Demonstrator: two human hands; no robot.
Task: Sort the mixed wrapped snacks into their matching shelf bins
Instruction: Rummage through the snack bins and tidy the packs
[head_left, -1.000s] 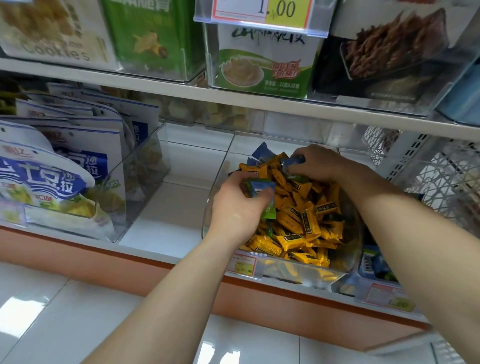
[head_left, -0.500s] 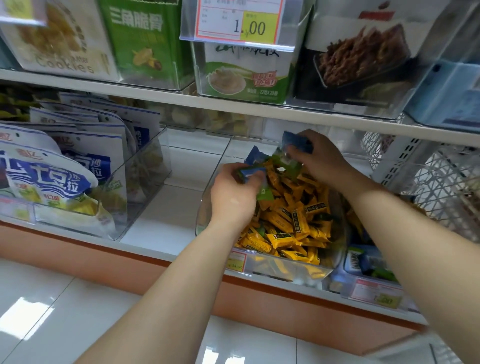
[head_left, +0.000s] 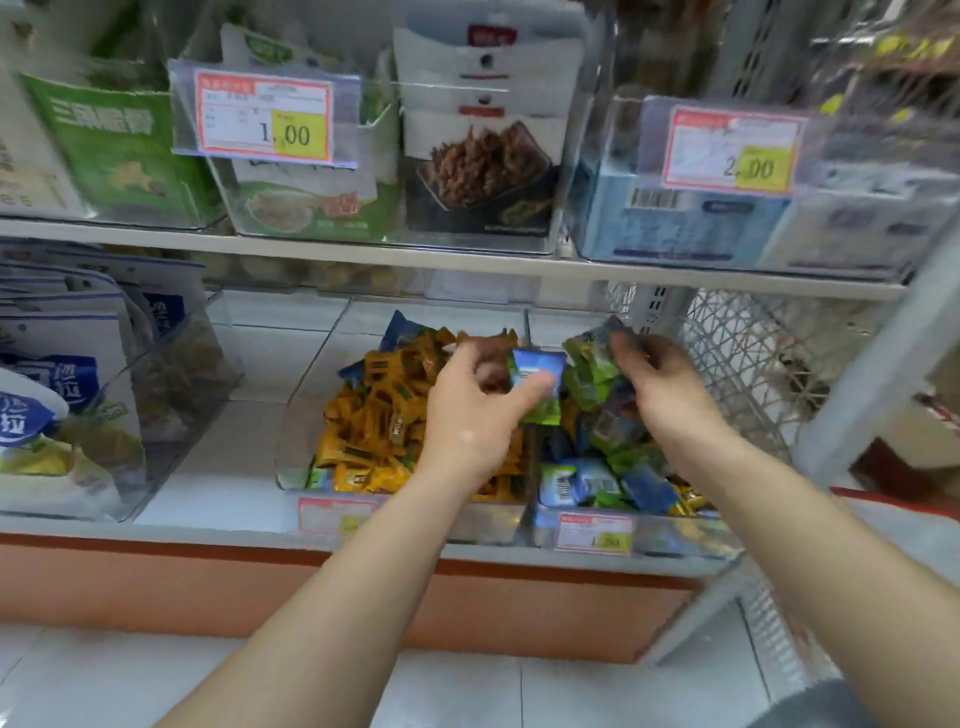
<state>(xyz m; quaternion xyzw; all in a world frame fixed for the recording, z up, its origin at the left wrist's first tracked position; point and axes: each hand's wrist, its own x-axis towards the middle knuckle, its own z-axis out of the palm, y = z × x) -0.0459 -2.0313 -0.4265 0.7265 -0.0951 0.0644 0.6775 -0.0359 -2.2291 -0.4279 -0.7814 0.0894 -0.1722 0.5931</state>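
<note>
Two clear bins stand side by side on the lower shelf. The left bin (head_left: 291, 457) is heaped with yellow wrapped snacks (head_left: 374, 415), with a few blue ones at its back. The right bin (head_left: 649, 535) holds blue and green wrapped snacks (head_left: 597, 478). My left hand (head_left: 467, 415) pinches a blue-and-green snack (head_left: 537, 382) over the divide between the bins. My right hand (head_left: 665, 395) grips a green snack (head_left: 592, 364) above the right bin.
A clear bin of large white-and-blue bags (head_left: 52, 395) stands at the left, with bare shelf between it and the snack bins. A white wire basket (head_left: 753, 364) is at the right. The upper shelf (head_left: 467, 260) carries boxed snacks and price tags just above my hands.
Both hands have moved right, away from the yellow-snack bin toward the blue-and-green bin, each still holding a wrapped snack. The camera view has shifted right and up.
</note>
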